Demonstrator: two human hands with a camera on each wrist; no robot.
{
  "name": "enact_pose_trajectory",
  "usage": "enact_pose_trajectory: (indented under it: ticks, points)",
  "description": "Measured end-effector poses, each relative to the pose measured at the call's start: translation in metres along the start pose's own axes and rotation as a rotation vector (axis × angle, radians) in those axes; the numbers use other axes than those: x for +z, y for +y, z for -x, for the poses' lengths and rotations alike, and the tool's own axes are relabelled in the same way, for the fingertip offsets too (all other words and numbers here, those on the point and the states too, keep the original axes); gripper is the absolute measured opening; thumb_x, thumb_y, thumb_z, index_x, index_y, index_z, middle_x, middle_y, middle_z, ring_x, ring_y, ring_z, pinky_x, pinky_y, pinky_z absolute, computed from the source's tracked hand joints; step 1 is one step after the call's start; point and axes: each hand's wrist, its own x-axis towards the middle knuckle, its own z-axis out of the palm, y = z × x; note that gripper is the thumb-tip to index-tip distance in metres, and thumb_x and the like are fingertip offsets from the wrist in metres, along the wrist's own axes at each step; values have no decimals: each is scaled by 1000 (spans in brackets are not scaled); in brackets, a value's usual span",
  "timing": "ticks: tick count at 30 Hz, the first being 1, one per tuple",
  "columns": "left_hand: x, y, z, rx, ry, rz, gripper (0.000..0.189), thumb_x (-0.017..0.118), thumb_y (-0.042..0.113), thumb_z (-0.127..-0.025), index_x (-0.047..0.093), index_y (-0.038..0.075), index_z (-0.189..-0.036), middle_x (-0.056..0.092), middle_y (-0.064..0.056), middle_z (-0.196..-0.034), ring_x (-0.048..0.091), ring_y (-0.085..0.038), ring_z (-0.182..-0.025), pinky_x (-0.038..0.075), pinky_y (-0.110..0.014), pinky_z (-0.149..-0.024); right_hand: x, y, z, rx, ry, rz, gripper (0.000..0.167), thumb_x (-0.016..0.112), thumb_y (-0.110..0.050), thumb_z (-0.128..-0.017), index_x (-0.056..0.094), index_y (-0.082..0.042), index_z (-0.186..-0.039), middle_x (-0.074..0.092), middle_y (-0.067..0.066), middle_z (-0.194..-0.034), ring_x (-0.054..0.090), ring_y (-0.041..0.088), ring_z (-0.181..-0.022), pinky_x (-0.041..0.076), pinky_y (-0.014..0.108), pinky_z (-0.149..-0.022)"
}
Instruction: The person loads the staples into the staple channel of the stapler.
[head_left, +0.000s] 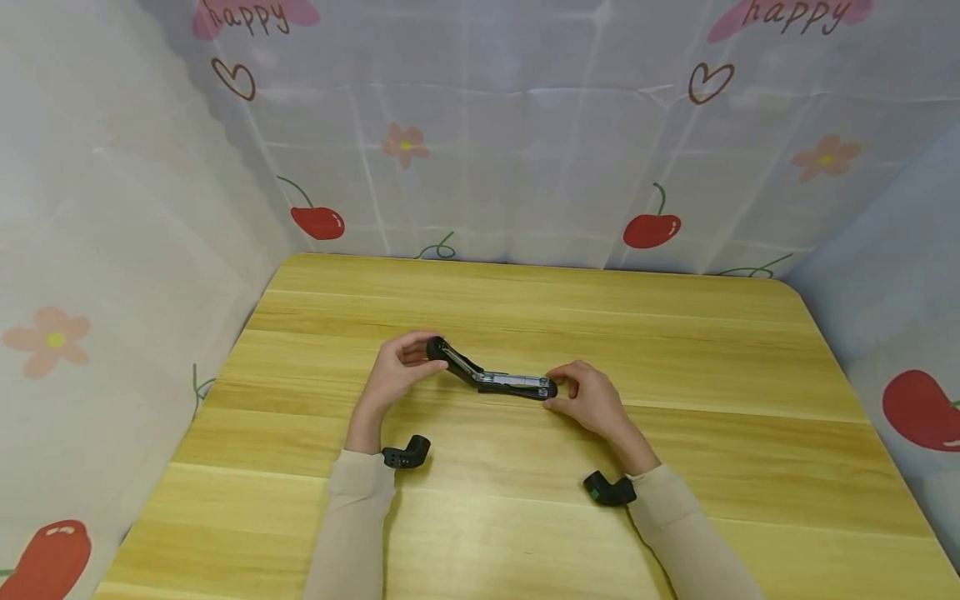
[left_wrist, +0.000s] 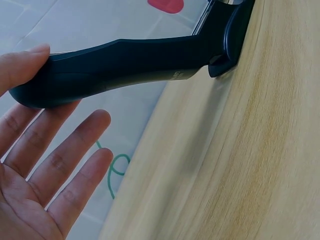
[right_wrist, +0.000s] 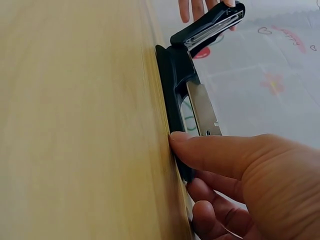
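A black stapler (head_left: 517,384) lies spread wide on the table, its top arm swung up and back to the left. The silver staple channel (head_left: 510,380) shows along the base part. My left hand (head_left: 395,364) pinches the end of the raised top arm between thumb and fingers; in the left wrist view the lower fingers (left_wrist: 75,185) stretch out away from it. At the other end my right hand (head_left: 592,398) grips the tip of the base, with the thumb (right_wrist: 200,150) on one side and the fingers curled on the other.
Light wood-grain table (head_left: 480,517) lies under everything. Black wrist cameras stick out from the left cuff (head_left: 407,452) and the right cuff (head_left: 609,489). A pale curtain (head_left: 510,167) printed with cherries and flowers hangs behind the table's back edge and along both sides.
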Motion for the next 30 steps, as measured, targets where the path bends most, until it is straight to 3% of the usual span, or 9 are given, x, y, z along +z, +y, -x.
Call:
enact_pose_trajectory:
  ticks: [7,13,21,24,30]
  points:
    - [1,0,0,3,4,3,45,76,10,-85,63,3,-128,66,-21,-120,63,-33,-110,49,-49,-100,2,1,1,-12,10,3,34,85,-18,-76,73,-7,-106,65,4,-89,44,12,-65,33,26,-58]
    - [2,1,0,29,2,21,47,75,9,-86,61,-1,-129,64,-21,-124,62,-26,-109,49,-48,-101,2,2,0,-2,6,13,32,84,-18,-77,74,-8,-105,65,4,-89,44,11,-66,33,25,-58]
    - [10,4,-1,88,4,94,47,74,3,-86,59,-8,-129,61,-23,-129,61,-7,-100,54,-28,-91,0,1,0,-7,6,3,32,84,-18,-77,74,-8,-105,65,4,-89,44,12,-66,33,26,-58]
    - [16,7,-2,106,6,98,45,73,2,-85,60,-6,-128,61,-22,-129,61,-10,-101,54,-28,-91,0,1,0,-9,5,-3,32,84,-18,-77,74,-8,-105,66,4,-90,45,12,-67,33,26,-58]
    - [35,15,-7,123,4,68,47,75,4,-84,62,-2,-129,62,-19,-129,61,-30,-110,49,-48,-100,-2,-1,1,0,-5,-13,32,83,-18,-78,73,-8,-106,66,4,-91,45,13,-67,33,26,-59]
